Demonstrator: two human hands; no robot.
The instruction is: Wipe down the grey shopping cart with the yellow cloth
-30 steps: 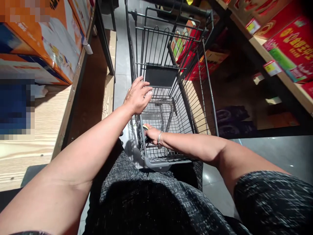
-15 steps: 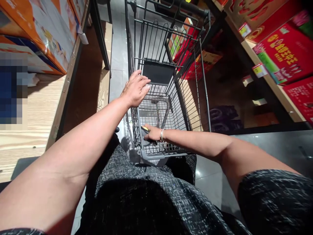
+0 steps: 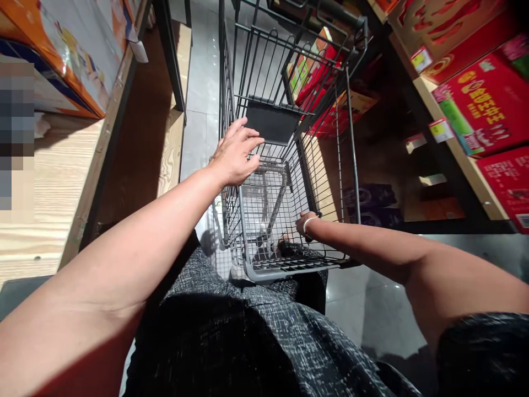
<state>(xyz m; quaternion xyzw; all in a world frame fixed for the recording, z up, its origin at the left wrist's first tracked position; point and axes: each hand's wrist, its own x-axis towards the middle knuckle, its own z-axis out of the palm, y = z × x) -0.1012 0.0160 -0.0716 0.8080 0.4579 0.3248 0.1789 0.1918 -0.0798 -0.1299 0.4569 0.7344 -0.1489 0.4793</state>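
A grey wire shopping cart (image 3: 247,259) stands in the aisle right in front of me. My left hand (image 3: 235,154) rests on the cart's left top rim with its fingers stretched out and slightly spread, holding nothing. My right hand (image 3: 298,234), a bangle on its wrist, reaches down inside the cart to the wire bottom near the close end. Its fingers lie in deep shadow among dark shapes, so I cannot make out whether they hold anything. A dark plastic seat flap (image 3: 270,122) hangs inside the cart beyond my left hand.
Orange boxes (image 3: 70,49) sit on a pale wooden shelf (image 3: 49,182) to the left. Red gift boxes (image 3: 483,105) with price tags fill the shelves on the right, and more boxes show through the cart's far end. A grey tiled floor (image 3: 202,82) runs ahead.
My right hand has shifted from the cart's left inner side to the right and lower, into shadow. The small yellow thing near it is out of sight. The left hand stays on the rim.
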